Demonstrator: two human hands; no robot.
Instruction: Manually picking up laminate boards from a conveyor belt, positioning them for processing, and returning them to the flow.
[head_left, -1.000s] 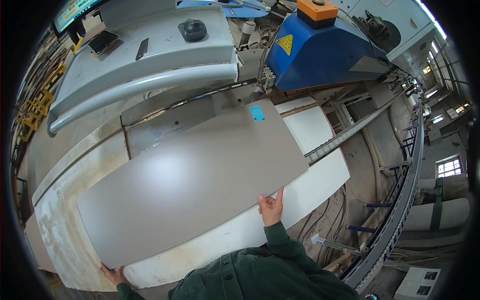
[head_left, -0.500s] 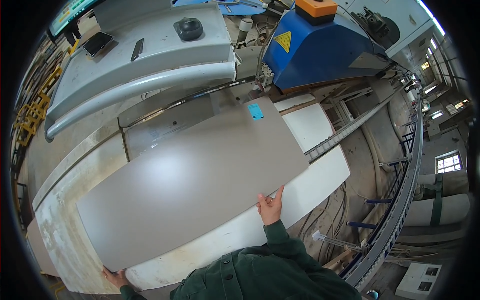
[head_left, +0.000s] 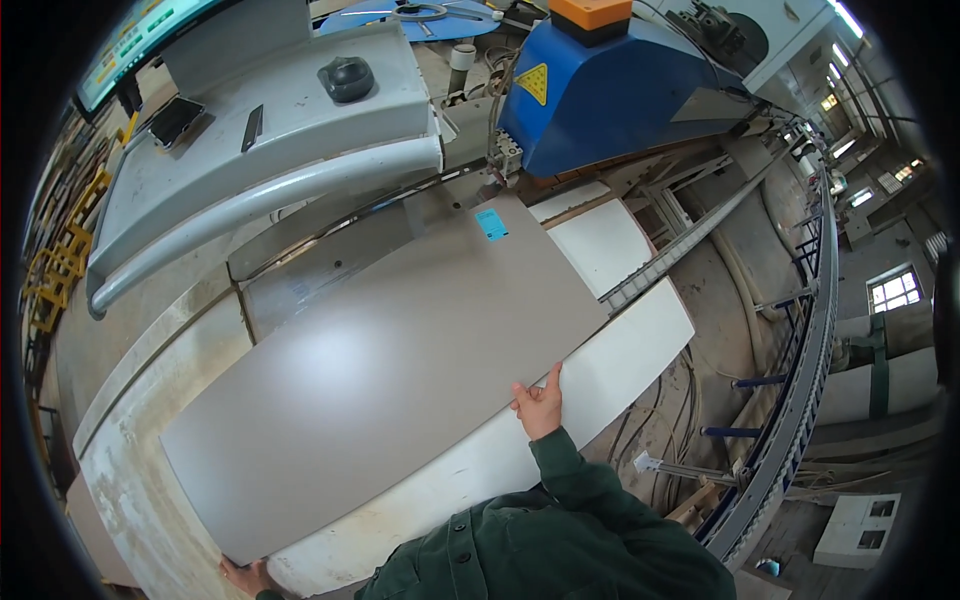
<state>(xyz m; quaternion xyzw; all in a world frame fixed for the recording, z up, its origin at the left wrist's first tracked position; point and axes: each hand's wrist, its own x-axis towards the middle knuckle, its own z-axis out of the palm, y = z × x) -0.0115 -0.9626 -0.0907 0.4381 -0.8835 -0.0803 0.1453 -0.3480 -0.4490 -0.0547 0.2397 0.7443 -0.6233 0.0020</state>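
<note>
A large flat grey-brown panel (head_left: 390,370) with a blue label (head_left: 492,225) near its far right corner lies across white work surfaces. My left hand (head_left: 247,578) grips the panel's near left corner, its fingers partly hidden by the panel and the picture's lower edge. Along the near edge, toward the right, my right hand (head_left: 540,408) holds the panel, with the thumb at the edge and the index finger stretched along it. The other right fingers are curled and partly hidden.
Beyond the panel stand a grey console (head_left: 290,110) with a black mouse (head_left: 346,79) and a blue machine housing (head_left: 610,100) with an orange top. A chain track (head_left: 650,275) runs by the panel's right end. Cables and a long rail (head_left: 800,400) lie farther right.
The whole view has turned slightly, so the console and machine appear farther left. Both hands keep their places on the panel, which shows no clear shift against the work surface.
</note>
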